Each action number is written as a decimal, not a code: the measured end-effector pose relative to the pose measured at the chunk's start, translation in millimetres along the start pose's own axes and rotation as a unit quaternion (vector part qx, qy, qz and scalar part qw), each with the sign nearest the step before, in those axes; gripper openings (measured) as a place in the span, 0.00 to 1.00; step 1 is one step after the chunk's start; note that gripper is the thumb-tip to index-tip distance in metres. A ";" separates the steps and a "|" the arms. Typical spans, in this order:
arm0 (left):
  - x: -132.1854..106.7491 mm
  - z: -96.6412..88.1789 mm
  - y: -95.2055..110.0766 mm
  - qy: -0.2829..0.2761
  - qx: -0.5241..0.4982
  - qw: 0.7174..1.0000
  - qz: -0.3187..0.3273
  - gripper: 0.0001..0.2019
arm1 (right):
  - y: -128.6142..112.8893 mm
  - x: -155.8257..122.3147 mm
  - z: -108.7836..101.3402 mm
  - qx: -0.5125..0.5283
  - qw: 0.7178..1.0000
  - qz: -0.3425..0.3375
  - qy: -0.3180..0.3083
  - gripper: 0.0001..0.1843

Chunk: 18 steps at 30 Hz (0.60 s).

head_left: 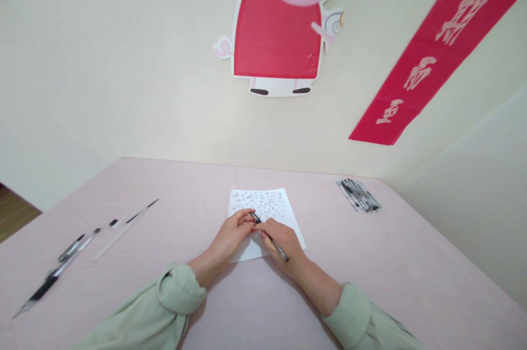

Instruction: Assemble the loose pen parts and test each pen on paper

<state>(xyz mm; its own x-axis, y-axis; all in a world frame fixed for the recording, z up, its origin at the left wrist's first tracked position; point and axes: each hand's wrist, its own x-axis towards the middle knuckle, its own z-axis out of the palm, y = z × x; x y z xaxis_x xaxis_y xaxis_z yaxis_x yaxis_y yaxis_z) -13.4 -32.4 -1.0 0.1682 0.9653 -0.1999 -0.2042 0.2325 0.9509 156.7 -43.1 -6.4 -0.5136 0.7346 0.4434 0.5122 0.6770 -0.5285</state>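
A white sheet of paper covered with small handwritten marks lies on the pink table. Both hands meet over its lower part. My right hand is closed around a black pen, whose barrel runs back across the hand. My left hand pinches the pen's front end with its fingertips. Pale green sleeves cover both forearms.
A bundle of several dark pens lies at the far right of the table. At the left lie separate pen parts: a black pen, a thin refill and a clear barrel. A wall with a cartoon cut-out and a red banner stands behind.
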 end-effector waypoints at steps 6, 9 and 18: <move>-2.1 0.2 3.3 -0.018 -0.062 0.998 0.009 0.20 | -4.1 4.6 -0.2 -0.048 0.999 -0.001 -0.024 0.14; 1.0 -1.4 3.8 0.016 -0.110 0.994 0.006 0.22 | -11.3 7.0 -4.6 -0.030 0.998 0.002 -0.047 0.15; 16.7 -8.9 7.0 0.144 -0.157 0.976 0.044 0.10 | -0.5 1.0 -10.0 -0.042 0.990 0.133 0.029 0.12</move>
<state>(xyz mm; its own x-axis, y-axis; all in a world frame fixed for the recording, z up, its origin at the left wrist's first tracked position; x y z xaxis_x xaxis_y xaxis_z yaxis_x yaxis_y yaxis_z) -20.6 -13.6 0.3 -0.1316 0.9664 -0.2208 -0.4994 0.1278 0.8569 162.8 -42.2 1.5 -0.3137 0.8866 0.3398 0.6804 0.4595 -0.5709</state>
